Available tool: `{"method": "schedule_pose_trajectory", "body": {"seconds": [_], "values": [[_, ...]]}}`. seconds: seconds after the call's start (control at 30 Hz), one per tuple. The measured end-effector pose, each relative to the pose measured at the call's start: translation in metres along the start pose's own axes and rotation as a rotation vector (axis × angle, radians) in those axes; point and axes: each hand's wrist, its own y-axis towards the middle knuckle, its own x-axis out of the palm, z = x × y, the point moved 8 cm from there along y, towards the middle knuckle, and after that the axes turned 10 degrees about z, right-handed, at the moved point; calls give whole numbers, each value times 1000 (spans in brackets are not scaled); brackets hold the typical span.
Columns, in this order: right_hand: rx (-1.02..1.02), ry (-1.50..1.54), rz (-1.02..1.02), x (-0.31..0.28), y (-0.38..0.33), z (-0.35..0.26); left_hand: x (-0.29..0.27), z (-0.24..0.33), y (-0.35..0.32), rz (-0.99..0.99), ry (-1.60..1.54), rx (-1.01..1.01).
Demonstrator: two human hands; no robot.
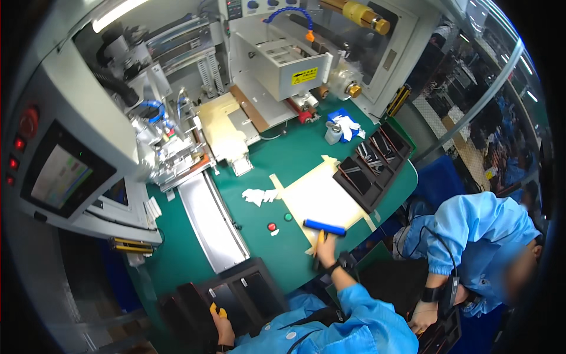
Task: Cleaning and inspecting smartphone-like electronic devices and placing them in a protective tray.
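Note:
My right hand (325, 250), a yellow cover on a finger, is closed around the handle of a blue roller (325, 227). The roller lies across the near edge of a white sheet (321, 197) taped to the green table. At the lower left my left hand (221, 326) has yellow-covered fingertips stretched out and slightly apart. They are at a dark flat panel in a black tray (254, 266); whether they touch it I cannot tell. Another dark panel (259, 292) lies in the tray, with a small white tab on it.
A second black tray (365, 197) with dark panels stands at the right. Red (272, 226) and green (288, 217) buttons and crumpled white wipes (258, 196) are left of the sheet. A metal rail (213, 221) leads to a machine. At right, a co-worker in blue (471, 236) sits close.

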Motion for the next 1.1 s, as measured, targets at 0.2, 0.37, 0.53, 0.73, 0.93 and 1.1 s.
{"method": "schedule_pose_trajectory", "body": {"seconds": [0.2,0.37,0.53,0.73,0.93,1.1], "values": [[-293,-221,223,7,50,-48,-12,-19,2,78,139,-115],[175,-26,35,18,45,-28,-5,-17,7,108,91,-55],[393,5,-182,3,-30,-42,4,14,-17,140,513,113],[176,-354,-93,-5,-46,-49,21,6,-22,-107,550,334],[-819,-183,-277,34,-148,-216,-10,41,-5,-96,-38,208],[-868,40,-930,104,-294,-225,-85,66,3,105,-99,51]]}}
